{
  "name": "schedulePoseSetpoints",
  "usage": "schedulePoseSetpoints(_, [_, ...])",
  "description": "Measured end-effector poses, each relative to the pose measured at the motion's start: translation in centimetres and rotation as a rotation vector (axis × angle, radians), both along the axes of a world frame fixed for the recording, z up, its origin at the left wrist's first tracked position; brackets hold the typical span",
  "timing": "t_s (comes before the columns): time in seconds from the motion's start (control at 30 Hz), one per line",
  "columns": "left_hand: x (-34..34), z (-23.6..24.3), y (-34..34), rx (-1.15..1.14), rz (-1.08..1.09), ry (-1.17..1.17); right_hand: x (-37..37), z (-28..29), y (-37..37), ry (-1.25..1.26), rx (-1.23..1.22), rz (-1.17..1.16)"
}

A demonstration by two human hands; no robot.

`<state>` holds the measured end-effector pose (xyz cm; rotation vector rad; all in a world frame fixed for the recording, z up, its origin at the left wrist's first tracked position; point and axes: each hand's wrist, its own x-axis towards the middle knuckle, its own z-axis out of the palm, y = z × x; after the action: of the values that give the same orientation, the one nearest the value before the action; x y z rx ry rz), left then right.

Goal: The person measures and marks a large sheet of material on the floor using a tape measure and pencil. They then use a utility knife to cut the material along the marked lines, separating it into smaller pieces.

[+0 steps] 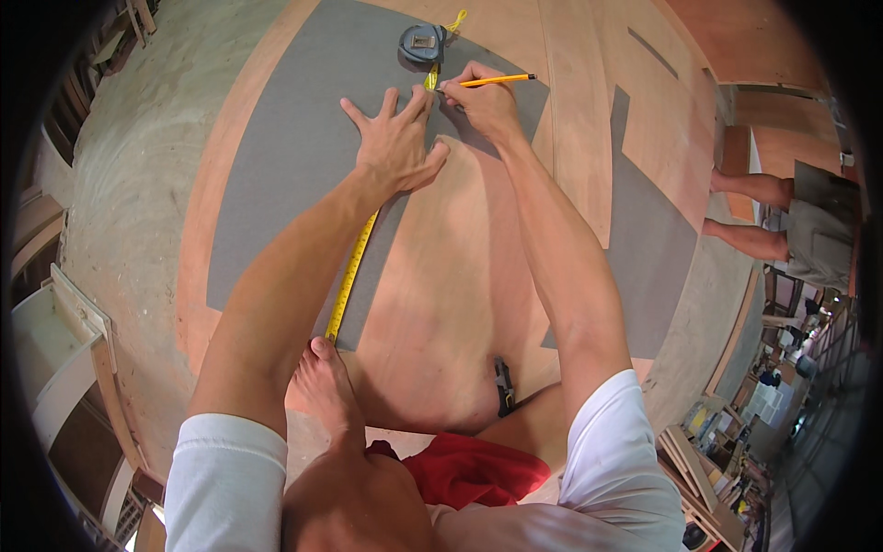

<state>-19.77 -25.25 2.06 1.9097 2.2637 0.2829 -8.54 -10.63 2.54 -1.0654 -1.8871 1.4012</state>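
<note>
At the far left is the bare concrete floor (138, 193), and next to it the pale wood surface (441, 304) I am working over. On that wood, a large dark grey sheet (294, 166) covers the left part. My bare foot (326, 386) is at the near end of the yellow tape blade (347, 285), the big toe right beside it; I cannot tell whether it presses the blade down. The blade runs away from me along the grey sheet and passes beneath my left forearm. My left hand (397, 147) lies palm down with the fingers spread apart, gripping nothing, its fingertips reaching close to the blade's far stretch. Just beyond them sits the grey tape measure case (422, 43), a yellow cord (456, 20) trailing from it. My right hand (486, 106) is pinched closed around a yellow pencil (497, 80), its point down beside the blade near the case. Nearer me, on the wood between my arms, lies a black hand tool (504, 386) whose exact kind I cannot make out. Farther right is another grey sheet (653, 267), and beyond it another person's bare legs (754, 189).
</note>
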Motion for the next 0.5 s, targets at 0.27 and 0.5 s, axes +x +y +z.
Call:
schedulePoseSetpoints(0.27, [0.01, -0.25, 0.04, 0.021, 0.003, -0.004, 0.24, -0.32, 0.34, 0.026, 0.005, 0.019])
schedulePoseSetpoints(0.5, [0.11, -0.01, -0.14, 0.009, -0.009, -0.019, 0.72, -0.48, 0.6, -0.033, -0.018, 0.047])
